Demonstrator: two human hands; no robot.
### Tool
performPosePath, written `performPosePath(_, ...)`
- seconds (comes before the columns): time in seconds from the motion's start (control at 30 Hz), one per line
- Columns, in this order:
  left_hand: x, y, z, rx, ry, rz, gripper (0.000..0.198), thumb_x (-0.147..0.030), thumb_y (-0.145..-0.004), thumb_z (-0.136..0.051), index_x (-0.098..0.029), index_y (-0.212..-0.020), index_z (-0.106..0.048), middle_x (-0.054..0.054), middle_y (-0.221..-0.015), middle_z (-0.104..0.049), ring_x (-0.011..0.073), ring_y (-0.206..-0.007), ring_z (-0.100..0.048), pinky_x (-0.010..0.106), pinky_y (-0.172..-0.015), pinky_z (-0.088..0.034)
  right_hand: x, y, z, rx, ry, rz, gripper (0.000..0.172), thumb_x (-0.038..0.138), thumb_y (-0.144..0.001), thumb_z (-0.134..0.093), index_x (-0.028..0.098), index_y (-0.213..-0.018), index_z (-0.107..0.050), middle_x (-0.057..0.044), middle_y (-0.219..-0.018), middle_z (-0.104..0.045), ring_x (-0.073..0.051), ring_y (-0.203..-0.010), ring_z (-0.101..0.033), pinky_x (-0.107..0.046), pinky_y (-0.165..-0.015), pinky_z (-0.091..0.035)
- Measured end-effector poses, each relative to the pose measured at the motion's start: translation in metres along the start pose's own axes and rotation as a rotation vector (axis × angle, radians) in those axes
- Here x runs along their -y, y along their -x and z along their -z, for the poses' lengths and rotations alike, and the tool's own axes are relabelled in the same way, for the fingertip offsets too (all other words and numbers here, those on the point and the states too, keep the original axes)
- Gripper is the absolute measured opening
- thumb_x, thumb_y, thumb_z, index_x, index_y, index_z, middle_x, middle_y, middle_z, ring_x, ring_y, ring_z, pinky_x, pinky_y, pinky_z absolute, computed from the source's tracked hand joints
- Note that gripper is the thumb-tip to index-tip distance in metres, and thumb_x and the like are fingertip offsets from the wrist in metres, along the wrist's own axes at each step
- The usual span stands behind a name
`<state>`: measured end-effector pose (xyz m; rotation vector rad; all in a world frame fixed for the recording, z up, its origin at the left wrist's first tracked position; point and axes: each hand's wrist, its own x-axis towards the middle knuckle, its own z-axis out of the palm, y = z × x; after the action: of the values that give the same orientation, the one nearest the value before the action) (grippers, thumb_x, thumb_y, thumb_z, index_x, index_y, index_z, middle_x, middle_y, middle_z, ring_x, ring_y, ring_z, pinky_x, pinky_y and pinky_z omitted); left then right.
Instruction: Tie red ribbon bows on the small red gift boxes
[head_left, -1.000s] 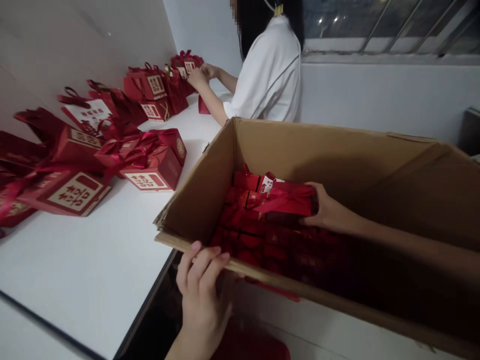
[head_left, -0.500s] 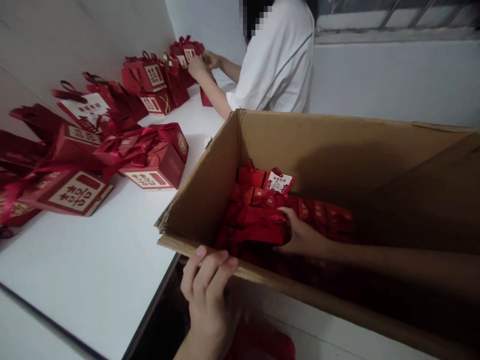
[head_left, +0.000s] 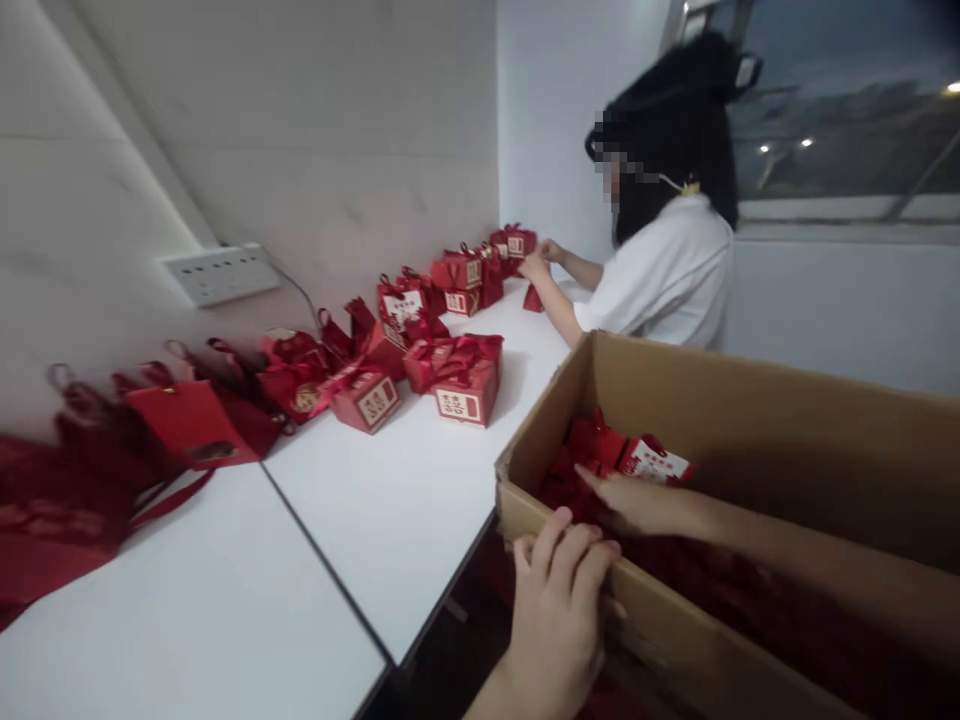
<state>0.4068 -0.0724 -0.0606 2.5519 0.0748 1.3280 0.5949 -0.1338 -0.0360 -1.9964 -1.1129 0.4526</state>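
A large open cardboard box (head_left: 750,420) stands beside the white table, holding several red gift boxes (head_left: 600,450) stacked in its left end. My left hand (head_left: 559,610) grips the box's near rim, fingers curled over the edge. My right hand (head_left: 637,503) reaches inside the box, fingers stretched flat over the red gift boxes; nothing shows in its grasp.
The white table (head_left: 375,510) carries several red ribboned gift boxes (head_left: 461,380) and red bags (head_left: 187,420) along the wall. A power strip (head_left: 217,272) is mounted on the wall. A person in a white shirt (head_left: 667,280) works on boxes at the far end.
The view swung up and left, showing more of the table. My right hand set the red gift box down in the carton and now lies flat. My left hand stays on the rim.
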Motion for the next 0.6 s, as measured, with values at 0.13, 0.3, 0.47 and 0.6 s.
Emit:
performPosePath(0.13, -0.001, 0.002, 0.014, 0.251, -0.082, -0.023, 0.061, -0.030, -0.076, -0.061, -0.018, -0.132, -0.041, 0.011, -0.133, -0.053, 0.0303, -0.125, -0.045, 0.042, -0.077, -0.054, 0.066, -0.060, 0.035, -0.088, 0.429, 0.030, 0.016, 0.027, -0.076, -0.051, 0.018, -0.073, -0.063, -0.017, -0.075, -0.068, -0.037, -0.085, -0.065, -0.048, -0.075, -0.044)
performPosePath(0.3, 0.008, 0.017, 0.046, 0.414, -0.125, -0.119, 0.069, -0.024, -0.070, -0.060, -0.014, -0.134, -0.035, 0.021, -0.140, -0.041, 0.0333, -0.127, -0.043, 0.041, -0.075, -0.057, 0.153, -0.108, -0.011, 0.049, 0.651, 0.270, 0.017, 0.022, -0.079, -0.051, 0.015, -0.087, -0.064, -0.012, -0.095, -0.069, -0.025, -0.094, -0.064, -0.029, -0.081, -0.044)
performPosePath(0.47, 0.025, 0.035, 0.109, 0.271, -0.159, -0.188, 0.040, -0.011, -0.079, -0.047, -0.014, -0.119, -0.046, 0.019, -0.128, -0.054, 0.0256, -0.120, -0.052, 0.033, -0.082, -0.055, 0.194, -0.142, -0.123, 0.147, 0.543, 0.315, 0.056, 0.035, -0.066, -0.071, 0.009, -0.112, -0.055, -0.021, -0.117, -0.058, -0.032, -0.111, -0.055, -0.031, -0.087, -0.043)
performPosePath(0.6, 0.040, 0.057, 0.180, 0.247, -0.258, -0.104, 0.036, -0.005, -0.078, -0.043, -0.016, -0.111, -0.049, 0.017, -0.122, -0.057, 0.0216, -0.110, -0.058, 0.031, -0.083, -0.054, 0.208, -0.167, -0.179, 0.077, 0.409, 0.209, 0.089, 0.039, -0.062, -0.073, 0.005, -0.133, -0.029, -0.031, -0.132, -0.037, -0.040, -0.123, -0.043, -0.044, -0.094, -0.038)
